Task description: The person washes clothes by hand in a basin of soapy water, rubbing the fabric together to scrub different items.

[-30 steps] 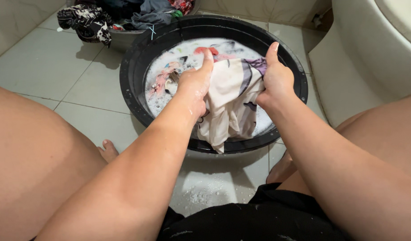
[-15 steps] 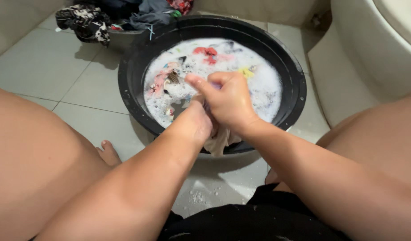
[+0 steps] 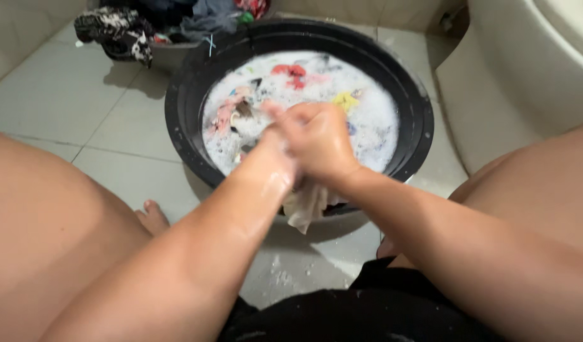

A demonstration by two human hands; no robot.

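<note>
pile of clothes (image 3: 123,28): lying unwashed on the floor, far left
left hand (image 3: 275,149): clenching the pale cloth (image 3: 307,202), rubbing against right hand (image 3: 320,142) — both closed together
black basin (image 3: 190,136): holding suds, more garments soaking — scrubbing looking midway

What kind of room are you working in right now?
Most likely a home bathroom or wash area: pale floor tiles, a black basin of suds and clothes, and a laundry pile behind it.
</note>
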